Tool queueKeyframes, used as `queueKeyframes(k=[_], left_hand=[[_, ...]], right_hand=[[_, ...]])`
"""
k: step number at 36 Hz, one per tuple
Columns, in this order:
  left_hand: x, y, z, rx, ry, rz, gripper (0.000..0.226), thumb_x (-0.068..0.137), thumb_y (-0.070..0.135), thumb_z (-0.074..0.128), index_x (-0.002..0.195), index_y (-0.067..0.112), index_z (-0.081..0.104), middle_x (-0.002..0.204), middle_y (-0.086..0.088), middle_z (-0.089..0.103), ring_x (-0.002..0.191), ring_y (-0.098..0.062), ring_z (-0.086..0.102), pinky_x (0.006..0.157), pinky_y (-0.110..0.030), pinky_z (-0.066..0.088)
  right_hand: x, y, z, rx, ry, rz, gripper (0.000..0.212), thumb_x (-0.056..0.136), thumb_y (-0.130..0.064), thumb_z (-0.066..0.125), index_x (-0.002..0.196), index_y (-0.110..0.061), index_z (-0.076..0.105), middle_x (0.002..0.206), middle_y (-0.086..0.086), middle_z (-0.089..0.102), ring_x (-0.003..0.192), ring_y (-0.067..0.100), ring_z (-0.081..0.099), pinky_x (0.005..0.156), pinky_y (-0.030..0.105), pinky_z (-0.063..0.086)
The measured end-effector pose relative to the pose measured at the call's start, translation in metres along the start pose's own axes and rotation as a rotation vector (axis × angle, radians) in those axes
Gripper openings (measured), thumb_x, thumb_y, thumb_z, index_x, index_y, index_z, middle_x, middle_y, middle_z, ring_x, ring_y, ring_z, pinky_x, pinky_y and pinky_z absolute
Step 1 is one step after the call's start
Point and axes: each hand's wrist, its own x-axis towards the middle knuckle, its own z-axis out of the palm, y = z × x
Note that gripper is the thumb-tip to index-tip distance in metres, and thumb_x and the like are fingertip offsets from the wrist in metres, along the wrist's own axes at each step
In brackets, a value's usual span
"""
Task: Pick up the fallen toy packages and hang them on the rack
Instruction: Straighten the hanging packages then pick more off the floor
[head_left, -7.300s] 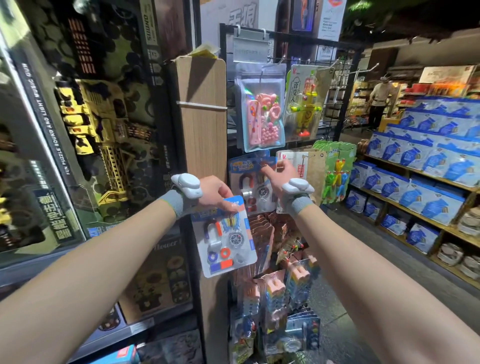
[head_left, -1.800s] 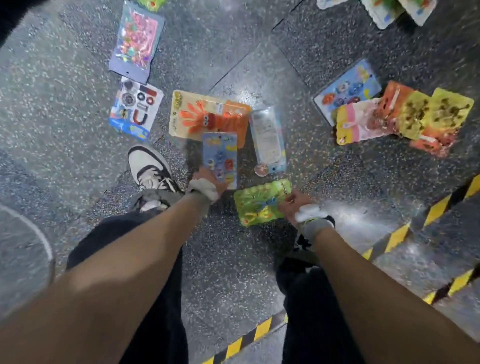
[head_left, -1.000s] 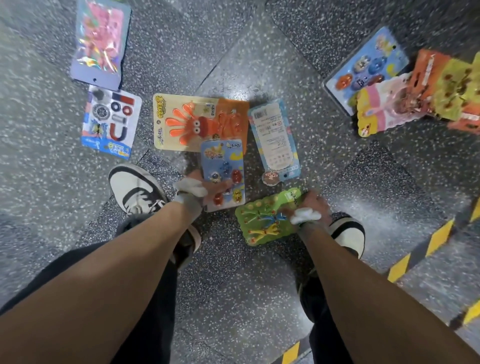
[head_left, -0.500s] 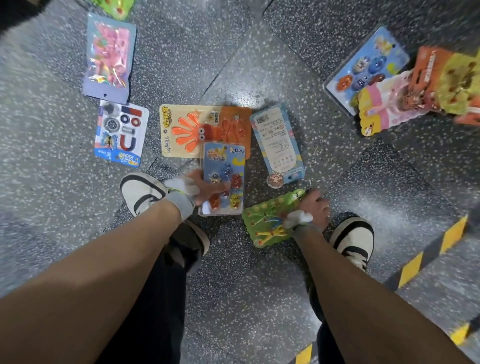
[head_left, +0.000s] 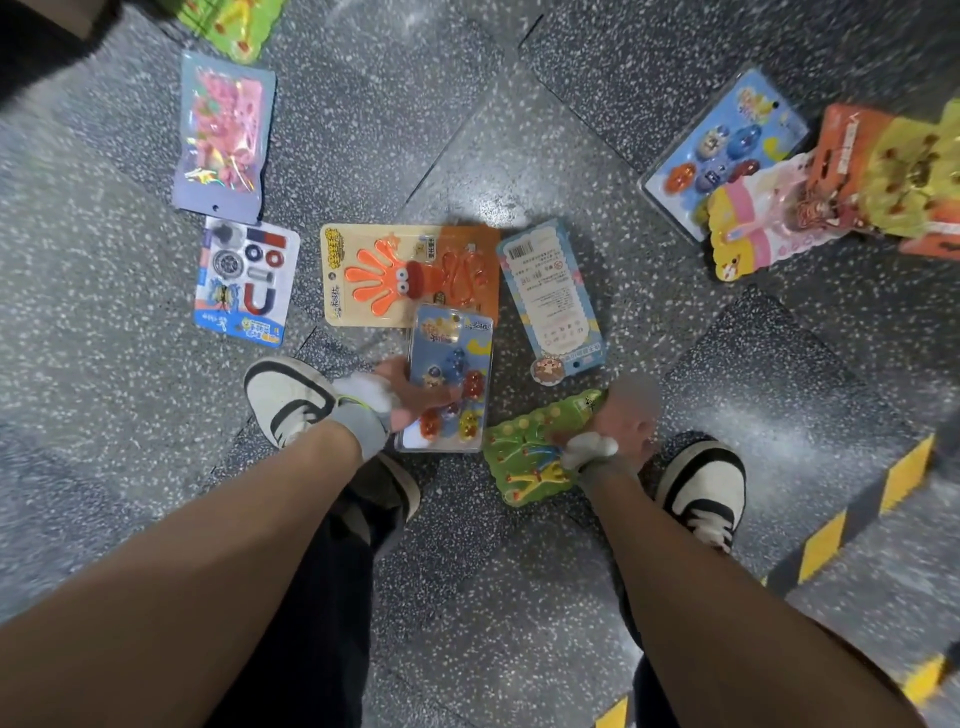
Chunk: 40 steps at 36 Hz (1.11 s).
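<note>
Floor: speckled grey terrazzo (head_left: 519, 597), toy packages scattered across it.
Blue package (head_left: 451, 375): gripped by the left hand (head_left: 415, 400), overlapping the orange hand-toy card (head_left: 405, 273).
Green package (head_left: 535, 452): clutched by the right hand (head_left: 623, 421) — blurred.
Risk: glossy plastic, edge grips — either could slip while rising.

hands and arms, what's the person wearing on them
Both forearms are bare, with no sleeves. Each wrist has a grey band with a rounded white device strapped on top: one behind the left hand, one behind the right hand. No gloves or rings are visible; the right hand is blurred.
</note>
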Motion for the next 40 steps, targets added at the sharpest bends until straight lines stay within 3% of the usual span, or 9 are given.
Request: queueKeyframes(k=[3,13,18,23,26,28,32,35,40], left_hand=[[0.004,0.0,-0.001,0.008,-0.014,0.038,0.028,0.085,0.042,0.072,0.096,0.02,0.059,0.072,0.003,0.06,0.062,-0.014,0.055,0.055,-0.026,0.044],[0.012,-0.006,-0.005,0.042,-0.066,0.058,0.038,0.083,0.047,0.073,0.107,0.02,0.06,0.08,0.006,0.064,0.07,-0.013,0.06,0.057,-0.025,0.047],[0.01,-0.012,-0.004,0.07,-0.059,0.016,0.053,0.08,0.045,0.076,0.122,0.015,0.06,0.11,-0.008,0.07,0.089,-0.022,0.066,0.074,-0.032,0.053],[0.006,-0.024,0.013,-0.002,0.058,0.005,0.038,0.08,0.041,0.078,0.102,0.011,0.068,0.091,-0.011,0.072,0.072,-0.021,0.065,0.066,-0.027,0.053],[0.006,-0.026,0.021,-0.065,0.012,-0.023,0.023,0.088,0.026,0.072,0.095,0.011,0.056,0.073,-0.002,0.056,0.058,-0.01,0.049,0.043,-0.008,0.038],[0.008,-0.029,0.022,-0.086,-0.014,-0.001,0.025,0.087,0.02,0.073,0.098,0.011,0.053,0.076,0.0,0.056,0.062,-0.011,0.054,0.05,-0.011,0.044],[0.006,-0.026,0.013,0.017,-0.12,-0.059,0.04,0.086,0.036,0.074,0.114,0.013,0.055,0.1,-0.005,0.066,0.078,-0.019,0.063,0.068,-0.026,0.052],[0.001,-0.029,0.01,0.044,-0.082,-0.065,0.055,0.072,0.052,0.08,0.11,0.017,0.063,0.096,-0.006,0.073,0.086,-0.026,0.071,0.081,-0.044,0.058],[-0.008,-0.029,0.007,0.088,-0.014,-0.069,0.055,0.069,0.061,0.078,0.102,0.02,0.063,0.087,-0.005,0.072,0.077,-0.024,0.069,0.068,-0.033,0.052]], right_hand=[[-0.008,-0.008,0.006,-0.121,0.164,0.017,0.08,0.078,-0.05,0.074,0.125,-0.012,0.021,0.124,0.018,0.045,0.112,0.036,0.048,0.089,0.045,0.045],[0.005,-0.006,0.004,-0.078,0.08,-0.006,0.033,0.102,-0.021,0.041,0.131,-0.007,0.033,0.135,0.02,0.046,0.122,0.039,0.046,0.097,0.049,0.038],[-0.001,-0.004,0.019,-0.055,0.127,0.033,0.045,0.094,-0.035,0.06,0.125,-0.013,0.035,0.13,0.012,0.046,0.117,0.031,0.049,0.088,0.044,0.044],[-0.012,-0.01,0.021,-0.059,0.173,0.077,0.049,0.088,-0.034,0.068,0.116,-0.015,0.032,0.124,0.01,0.048,0.112,0.031,0.052,0.086,0.043,0.046],[-0.01,-0.009,0.021,-0.061,0.126,0.083,0.035,0.099,-0.023,0.047,0.128,-0.008,0.032,0.132,0.015,0.044,0.121,0.034,0.046,0.093,0.047,0.042],[-0.009,-0.009,0.018,-0.09,0.11,0.063,0.034,0.102,-0.018,0.036,0.133,-0.004,0.033,0.135,0.018,0.042,0.124,0.036,0.044,0.096,0.049,0.041],[-0.008,-0.009,0.013,-0.118,0.043,0.043,0.039,0.1,-0.021,0.046,0.135,-0.007,0.035,0.139,0.018,0.039,0.126,0.035,0.042,0.098,0.049,0.04],[-0.008,-0.009,0.012,-0.134,0.015,0.038,0.046,0.094,-0.027,0.058,0.133,-0.01,0.038,0.138,0.017,0.04,0.124,0.035,0.044,0.097,0.048,0.041],[-0.015,-0.01,0.004,-0.011,-0.006,0.034,0.061,0.087,-0.033,0.068,0.133,-0.011,0.034,0.137,0.015,0.043,0.122,0.035,0.048,0.096,0.047,0.042]])
